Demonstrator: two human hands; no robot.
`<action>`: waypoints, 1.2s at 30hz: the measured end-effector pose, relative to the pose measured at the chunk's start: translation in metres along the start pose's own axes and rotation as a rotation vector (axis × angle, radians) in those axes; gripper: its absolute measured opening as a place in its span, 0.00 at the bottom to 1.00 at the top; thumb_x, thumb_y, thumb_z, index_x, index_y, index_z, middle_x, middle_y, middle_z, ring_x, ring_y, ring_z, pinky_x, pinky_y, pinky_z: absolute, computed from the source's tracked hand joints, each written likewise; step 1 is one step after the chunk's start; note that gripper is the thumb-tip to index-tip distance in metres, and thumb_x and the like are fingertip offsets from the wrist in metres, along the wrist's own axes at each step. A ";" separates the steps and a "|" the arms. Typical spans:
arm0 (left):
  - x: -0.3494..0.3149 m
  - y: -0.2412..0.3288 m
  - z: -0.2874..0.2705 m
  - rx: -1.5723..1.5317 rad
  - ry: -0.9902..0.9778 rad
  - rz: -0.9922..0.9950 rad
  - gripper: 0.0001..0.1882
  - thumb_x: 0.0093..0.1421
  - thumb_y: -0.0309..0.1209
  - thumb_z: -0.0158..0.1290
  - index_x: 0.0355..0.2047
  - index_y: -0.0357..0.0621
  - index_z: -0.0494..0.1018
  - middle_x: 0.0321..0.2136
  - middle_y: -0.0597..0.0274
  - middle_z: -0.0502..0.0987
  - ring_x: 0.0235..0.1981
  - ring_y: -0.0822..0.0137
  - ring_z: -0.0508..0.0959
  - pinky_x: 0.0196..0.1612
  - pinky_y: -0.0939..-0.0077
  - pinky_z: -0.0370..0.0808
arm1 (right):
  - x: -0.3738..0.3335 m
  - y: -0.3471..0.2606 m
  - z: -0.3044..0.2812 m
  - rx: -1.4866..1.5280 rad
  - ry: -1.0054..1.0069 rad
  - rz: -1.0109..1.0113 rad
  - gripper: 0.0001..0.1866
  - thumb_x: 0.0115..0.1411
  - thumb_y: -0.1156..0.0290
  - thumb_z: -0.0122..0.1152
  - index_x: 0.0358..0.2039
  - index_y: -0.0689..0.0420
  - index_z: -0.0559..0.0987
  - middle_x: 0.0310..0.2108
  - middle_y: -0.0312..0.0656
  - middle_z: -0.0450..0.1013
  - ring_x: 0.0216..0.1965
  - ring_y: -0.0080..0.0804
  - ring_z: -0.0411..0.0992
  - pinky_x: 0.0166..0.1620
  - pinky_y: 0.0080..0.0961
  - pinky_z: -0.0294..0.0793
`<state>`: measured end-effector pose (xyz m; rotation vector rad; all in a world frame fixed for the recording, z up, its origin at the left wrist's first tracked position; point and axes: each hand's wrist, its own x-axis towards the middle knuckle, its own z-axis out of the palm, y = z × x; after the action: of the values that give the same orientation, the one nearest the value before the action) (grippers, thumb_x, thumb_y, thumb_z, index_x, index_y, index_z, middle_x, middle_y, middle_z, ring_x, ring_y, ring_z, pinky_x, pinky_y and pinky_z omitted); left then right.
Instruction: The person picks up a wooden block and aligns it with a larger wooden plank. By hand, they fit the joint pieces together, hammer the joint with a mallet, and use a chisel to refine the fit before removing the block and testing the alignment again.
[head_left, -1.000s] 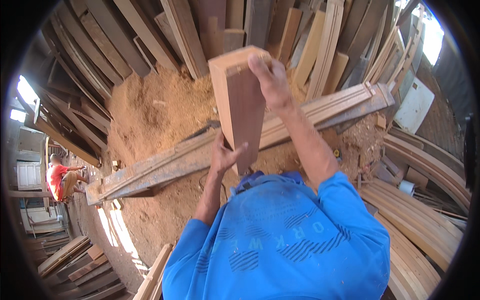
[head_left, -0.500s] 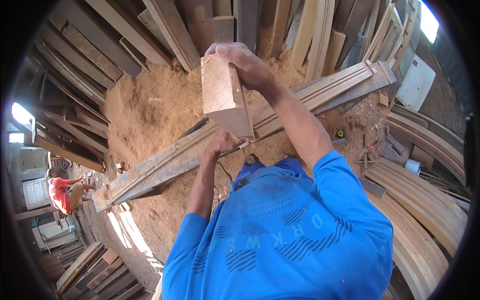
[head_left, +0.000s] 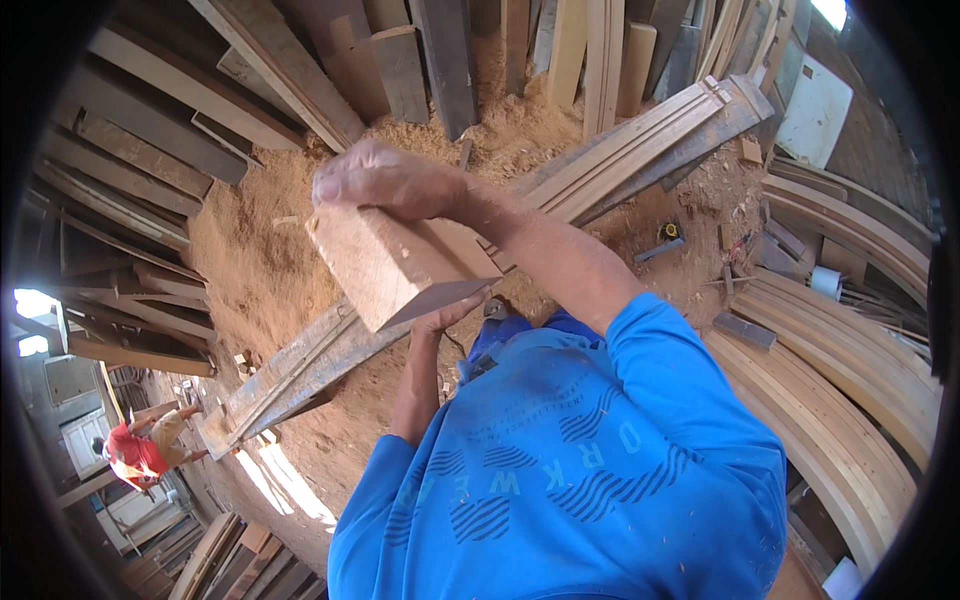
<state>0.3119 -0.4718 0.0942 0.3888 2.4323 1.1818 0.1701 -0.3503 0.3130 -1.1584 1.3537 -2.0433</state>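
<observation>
A thick pale wooden block (head_left: pixel 395 262) is held up, tilted, above a long plank bench. My right hand (head_left: pixel 385 182) is closed over its far left end, thumb and knuckles at the top edge. Against the near end, from below, my left hand (head_left: pixel 450 314) grips the block; its fingers are partly hidden behind the wood. Beneath both hands the long bench (head_left: pixel 290 375) runs diagonally, with narrow wooden strips (head_left: pixel 640 150) lying along its far right part.
Sawdust (head_left: pixel 245 235) covers the ground. Boards (head_left: pixel 400 75) lean along the far side, and long planks (head_left: pixel 820 400) are stacked at right. A tape measure (head_left: pixel 669 232) lies right of the bench. Another person in red (head_left: pixel 138 452) is at far left.
The block has swung left and tilted, its far end moving left with my right hand. My left hand has shifted slightly down, still at the near end. The view has turned slightly.
</observation>
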 end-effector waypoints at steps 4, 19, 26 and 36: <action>0.005 -0.005 -0.003 0.173 -0.144 -0.048 0.24 0.66 0.47 0.52 0.53 0.42 0.76 0.48 0.56 0.81 0.47 0.61 0.80 0.49 0.61 0.76 | -0.002 0.009 -0.012 0.048 0.052 -0.052 0.22 0.67 0.53 0.54 0.34 0.61 0.81 0.28 0.36 0.73 0.33 0.23 0.70 0.40 0.24 0.70; 0.027 -0.108 0.062 0.725 -0.032 0.320 0.26 0.68 0.48 0.47 0.60 0.47 0.66 0.58 0.60 0.72 0.54 0.63 0.74 0.55 0.58 0.72 | -0.014 -0.015 -0.024 0.021 0.119 0.134 0.27 0.67 0.46 0.57 0.26 0.58 0.79 0.23 0.31 0.70 0.27 0.19 0.66 0.34 0.25 0.68; 0.030 -0.118 0.073 0.951 0.190 0.470 0.24 0.68 0.49 0.48 0.57 0.49 0.68 0.54 0.63 0.74 0.51 0.63 0.76 0.53 0.59 0.74 | -0.001 0.001 -0.015 0.050 0.061 0.038 0.24 0.66 0.51 0.60 0.24 0.59 0.78 0.21 0.30 0.69 0.27 0.17 0.63 0.33 0.24 0.66; 0.031 -0.120 0.073 1.083 0.357 0.530 0.21 0.67 0.50 0.49 0.52 0.52 0.72 0.49 0.66 0.77 0.46 0.64 0.79 0.49 0.61 0.77 | 0.000 0.001 -0.017 0.083 0.035 -0.042 0.24 0.66 0.52 0.61 0.24 0.61 0.78 0.23 0.31 0.70 0.28 0.19 0.64 0.35 0.25 0.68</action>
<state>0.3105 -0.4813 -0.0500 1.2635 3.2155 -0.0887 0.1561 -0.3420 0.3089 -1.1293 1.2582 -2.1380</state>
